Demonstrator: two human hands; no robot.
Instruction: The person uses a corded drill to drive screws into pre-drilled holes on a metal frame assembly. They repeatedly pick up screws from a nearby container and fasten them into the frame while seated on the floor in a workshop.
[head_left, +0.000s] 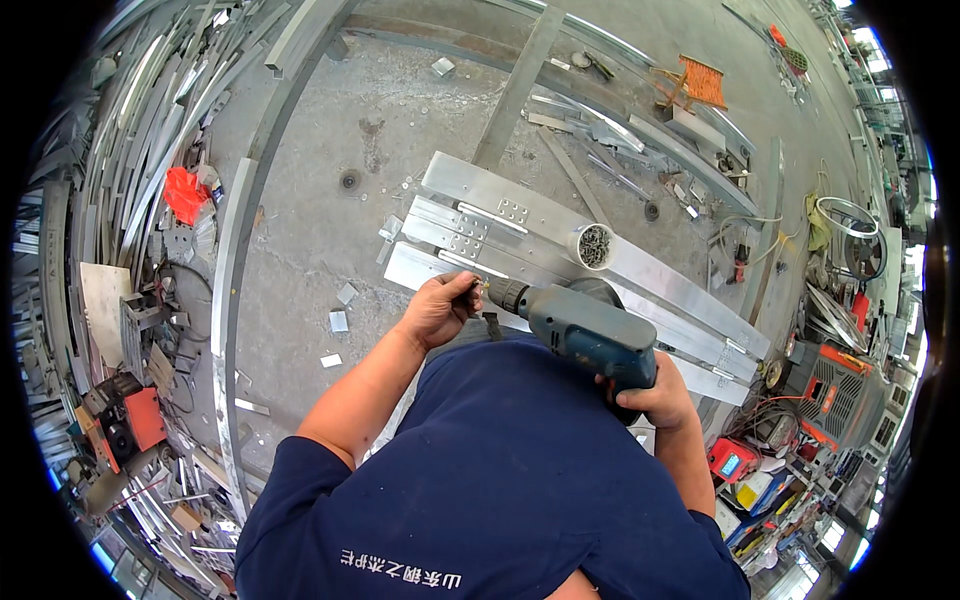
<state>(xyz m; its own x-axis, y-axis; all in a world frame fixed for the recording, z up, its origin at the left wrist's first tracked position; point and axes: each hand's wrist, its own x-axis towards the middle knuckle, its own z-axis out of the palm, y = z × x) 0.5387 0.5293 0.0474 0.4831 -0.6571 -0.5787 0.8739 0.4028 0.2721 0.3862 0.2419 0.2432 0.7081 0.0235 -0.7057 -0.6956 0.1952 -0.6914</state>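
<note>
My right hand is wrapped round the handle of a dark blue-green power drill, held level with its chuck pointing left. At the chuck's tip, the fingers of my left hand are pinched together; whatever they hold is too small to make out. Beneath and beyond the drill lie several long silver metal beams side by side, with rows of holes and slots near their left ends. A white tub full of small screws or similar fasteners stands on the beams, just beyond the drill.
Long metal bars are heaped at the left. A steel rail runs along the floor there, near a red bag. An orange folding stool stands far right. Nearer on the right are a grey-and-orange machine and a red device.
</note>
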